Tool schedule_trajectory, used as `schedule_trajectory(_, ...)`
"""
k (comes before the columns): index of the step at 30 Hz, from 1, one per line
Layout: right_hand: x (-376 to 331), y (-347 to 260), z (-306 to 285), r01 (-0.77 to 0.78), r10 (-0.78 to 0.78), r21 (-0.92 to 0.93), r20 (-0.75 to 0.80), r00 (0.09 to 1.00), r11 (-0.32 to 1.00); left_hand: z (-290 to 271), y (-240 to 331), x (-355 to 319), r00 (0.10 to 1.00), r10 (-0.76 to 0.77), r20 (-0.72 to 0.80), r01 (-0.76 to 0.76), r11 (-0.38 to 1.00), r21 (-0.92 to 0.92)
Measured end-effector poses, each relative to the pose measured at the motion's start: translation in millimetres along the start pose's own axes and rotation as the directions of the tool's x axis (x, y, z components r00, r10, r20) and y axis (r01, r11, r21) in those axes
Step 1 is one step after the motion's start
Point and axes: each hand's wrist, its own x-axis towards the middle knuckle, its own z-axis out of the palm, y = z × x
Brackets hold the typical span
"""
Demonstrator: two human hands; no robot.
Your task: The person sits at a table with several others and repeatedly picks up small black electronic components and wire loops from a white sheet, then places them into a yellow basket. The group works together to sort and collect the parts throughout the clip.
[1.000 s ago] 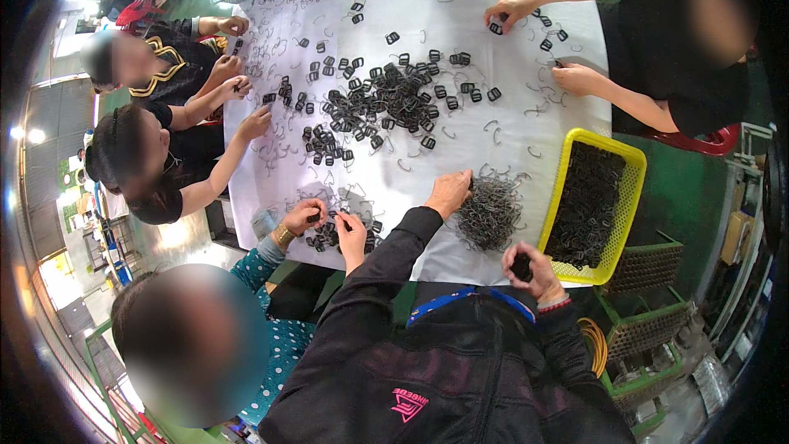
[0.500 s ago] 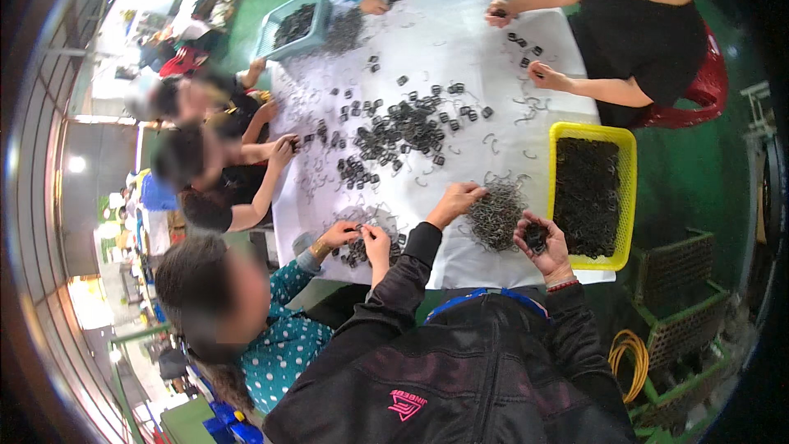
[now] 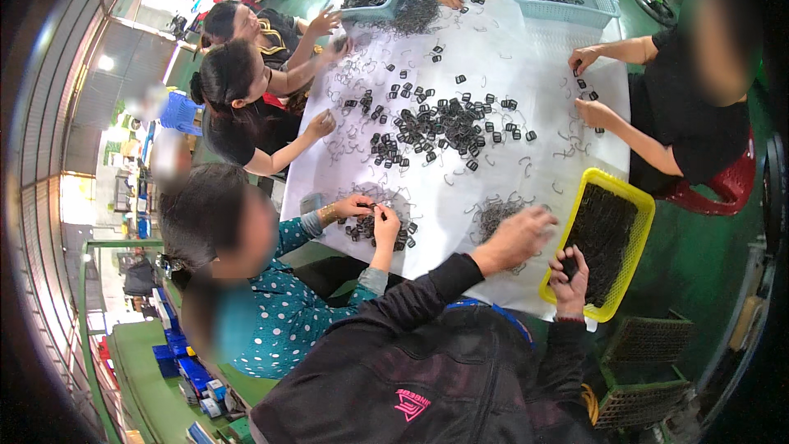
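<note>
My right hand (image 3: 569, 284) is closed around something small and dark, like one of the black buckle-shaped pieces, by the near left side of the yellow basket (image 3: 634, 261). My left hand (image 3: 519, 238) hovers over the near part of the table, its fingers smeared by motion, so what they hold does not show. Partly under it lies a pile of small thin curved hooks (image 3: 493, 215). The yellow basket is full of dark small parts (image 3: 604, 234). Black buckle-shaped pieces (image 3: 448, 127) form a large heap in the middle of the white table (image 3: 444, 234).
To my left a co-worker in a dotted sleeve (image 3: 308, 234) handles small parts over another pile (image 3: 382, 226). Other people work along the left, far and right sides. Two light-blue baskets (image 3: 606, 8) hold dark parts at the far end. Green crates (image 3: 645, 345) stand at lower right.
My left hand has moved off the hook pile toward the right, nearer my right hand. My right hand has turned and its fingers have curled more. The whole view has shifted.
</note>
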Motion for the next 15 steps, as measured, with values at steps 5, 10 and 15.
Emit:
schedule_trajectory(5,-50,-34,13,0.277,-0.357,-0.279,-0.3,0.885,0.919,-14,-165,10,0.953,-0.3,-0.05,0.304,0.947,0.104)
schedule_trajectory(10,-79,-40,15,-0.072,-0.769,-0.929,-0.343,0.54,0.364,-12,-269,20,0.978,-0.206,-0.036,0.202,0.89,0.408)
schedule_trajectory(15,-43,-38,40,-0.172,-0.875,-0.945,0.174,0.452,-0.277,-20,-291,27,0.988,-0.034,0.15,-0.073,0.756,0.651)
